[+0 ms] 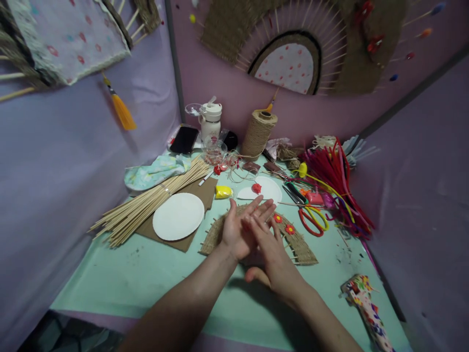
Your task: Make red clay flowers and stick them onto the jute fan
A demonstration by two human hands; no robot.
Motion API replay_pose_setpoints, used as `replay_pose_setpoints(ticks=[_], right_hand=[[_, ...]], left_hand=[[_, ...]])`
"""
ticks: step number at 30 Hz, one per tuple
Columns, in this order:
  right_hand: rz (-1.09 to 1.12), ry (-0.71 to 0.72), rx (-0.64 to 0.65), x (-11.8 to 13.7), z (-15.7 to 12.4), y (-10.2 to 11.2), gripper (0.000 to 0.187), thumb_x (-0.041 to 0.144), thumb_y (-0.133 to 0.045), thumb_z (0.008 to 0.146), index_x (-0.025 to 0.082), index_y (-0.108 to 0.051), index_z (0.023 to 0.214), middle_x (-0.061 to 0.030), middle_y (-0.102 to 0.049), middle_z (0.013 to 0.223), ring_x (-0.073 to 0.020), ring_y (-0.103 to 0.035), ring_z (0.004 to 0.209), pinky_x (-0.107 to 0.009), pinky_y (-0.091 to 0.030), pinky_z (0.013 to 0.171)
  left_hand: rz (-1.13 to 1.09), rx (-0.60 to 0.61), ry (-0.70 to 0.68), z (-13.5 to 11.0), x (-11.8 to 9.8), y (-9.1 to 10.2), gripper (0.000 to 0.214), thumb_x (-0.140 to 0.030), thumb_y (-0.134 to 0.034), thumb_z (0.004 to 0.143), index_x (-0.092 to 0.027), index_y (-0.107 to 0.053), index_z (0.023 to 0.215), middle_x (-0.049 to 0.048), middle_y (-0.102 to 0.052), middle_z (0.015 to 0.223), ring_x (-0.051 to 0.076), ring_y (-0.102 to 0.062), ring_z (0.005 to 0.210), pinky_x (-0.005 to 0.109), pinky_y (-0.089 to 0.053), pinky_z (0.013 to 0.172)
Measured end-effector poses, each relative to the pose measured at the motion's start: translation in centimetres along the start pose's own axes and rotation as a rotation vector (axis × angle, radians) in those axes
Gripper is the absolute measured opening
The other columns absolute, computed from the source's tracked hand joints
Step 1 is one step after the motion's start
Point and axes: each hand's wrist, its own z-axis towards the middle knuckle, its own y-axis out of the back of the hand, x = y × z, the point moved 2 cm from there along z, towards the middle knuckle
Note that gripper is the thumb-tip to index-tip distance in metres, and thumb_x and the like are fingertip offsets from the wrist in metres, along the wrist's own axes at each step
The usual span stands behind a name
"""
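My left hand [240,232] is turned palm up with its fingers stretched out. The extended fingers of my right hand [273,254] lie across that palm, its thumb held apart. A bit of red shows at the right fingertips; whether it is a small piece of clay I cannot tell. Beneath both hands is a twine-woven half-ring fan [216,234], its middle hidden by them. Two red flowers [289,229] with yellow centres sit on its right side. Just beyond, a red lump [256,188] rests on a white paper piece [271,188], near a yellow packet [223,192].
At left lie bamboo sticks [146,210], a white paper disc [178,216] and cardboard [183,243]. Scissors [311,220] and red pipe cleaners [330,171] are at right, a patterned glue gun [366,308] nearer. A twine spool [258,134] and white bottle [211,122] stand behind.
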Motion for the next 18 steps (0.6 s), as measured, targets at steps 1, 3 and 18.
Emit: replay_pose_setpoints(ticks=[1, 3, 18], right_hand=[[0.026, -0.021, -0.024, 0.03, -0.03, 0.16, 0.099, 0.079, -0.025, 0.082, 0.017, -0.001, 0.155, -0.0173, -0.037, 0.153, -0.0319, -0.03, 0.143, -0.059, -0.018, 0.116], [0.054, -0.056, -0.068, 0.13, -0.13, 0.5, 0.097, 0.077, -0.024, 0.084, 0.016, -0.001, 0.155, -0.0176, -0.034, 0.154, -0.0315, -0.029, 0.144, -0.057, -0.017, 0.117], [-0.165, -0.011, 0.0, 0.76, -0.35, 0.55, 0.102, 0.079, -0.028, 0.082, 0.012, -0.004, 0.155, -0.0194, -0.046, 0.146, -0.0349, -0.033, 0.141, -0.065, -0.013, 0.114]], left_hand=[[-0.006, 0.018, -0.007, 0.03, -0.01, -0.07, 0.07, -0.063, -0.035, 0.091, -0.008, -0.056, 0.129, 0.0193, -0.061, 0.129, 0.028, -0.052, 0.128, 0.038, -0.036, 0.109], [-0.014, 0.036, -0.015, 0.08, -0.09, -0.12, 0.071, -0.062, -0.033, 0.092, -0.006, -0.057, 0.128, 0.0198, -0.062, 0.128, 0.028, -0.052, 0.128, 0.038, -0.036, 0.111], [0.025, 0.028, -0.03, -0.21, -0.29, -0.06, 0.064, -0.063, -0.041, 0.089, -0.017, -0.054, 0.132, 0.0166, -0.053, 0.14, 0.03, -0.047, 0.133, 0.044, -0.037, 0.108]])
